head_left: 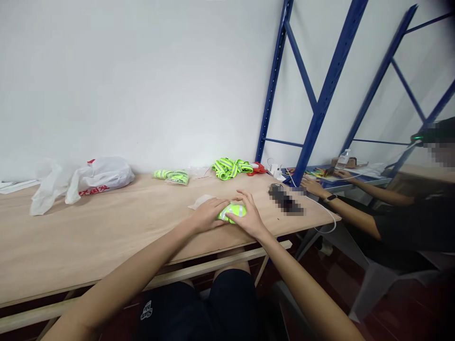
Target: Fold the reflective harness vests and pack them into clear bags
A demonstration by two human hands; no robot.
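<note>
A neon yellow-green bundle of reflective strap (232,211) with silver stripes lies on the wooden table (135,232), between my two hands. My left hand (209,214) is closed over the bundle's left end, its fingers reaching across the top. On the other side, my right hand (249,218) holds the right end, with the thumb pressed on the front and the upper fingers bent and partly raised. Just behind my left hand lies a thin translucent plastic bag (202,201), partly covered by that hand.
Along the wall are a white plastic bag (112,174), a packed reflective bundle (172,176), loose reflective straps (229,168) and a red item (258,168). A blurred dark object (285,199) lies at right. Blue rack posts (320,104) stand behind; a co-worker's arm (351,213) is at right.
</note>
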